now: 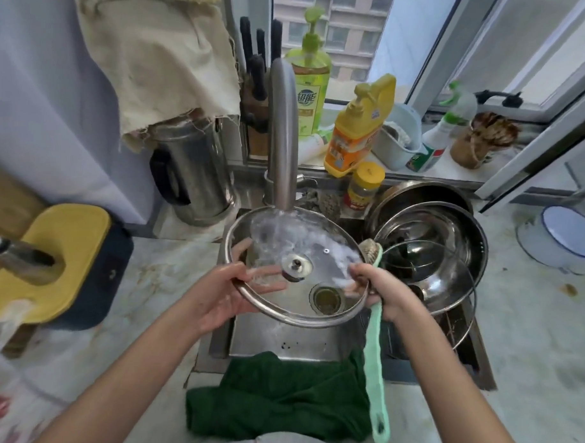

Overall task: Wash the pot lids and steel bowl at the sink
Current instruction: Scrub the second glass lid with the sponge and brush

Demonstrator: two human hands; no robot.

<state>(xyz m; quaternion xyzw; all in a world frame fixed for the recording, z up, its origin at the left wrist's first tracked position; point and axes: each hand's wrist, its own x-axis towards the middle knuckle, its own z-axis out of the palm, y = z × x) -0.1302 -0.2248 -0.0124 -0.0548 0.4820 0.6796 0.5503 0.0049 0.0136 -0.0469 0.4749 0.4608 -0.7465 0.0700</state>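
Observation:
A glass pot lid [313,243] with a steel rim is held upside down over the sink [288,340], under water running from the tap [283,132]. My left hand [220,290] grips its left rim, fingers under the glass. My right hand [383,287] grips a light green dish brush [374,361] by the handle, bristles up at the lid's right rim, with fingers touching that rim. A steel bowl [451,235] sits at the sink's right with a second glass lid [452,292] leaning in it.
A dark green cloth [274,397] hangs over the sink's front edge. Soap bottles [354,133], a jar [363,189] and a knife block [255,100] line the windowsill behind. A steel kettle [196,171] stands back left, a yellow board [57,262] left, a white enamel dish [567,238] right.

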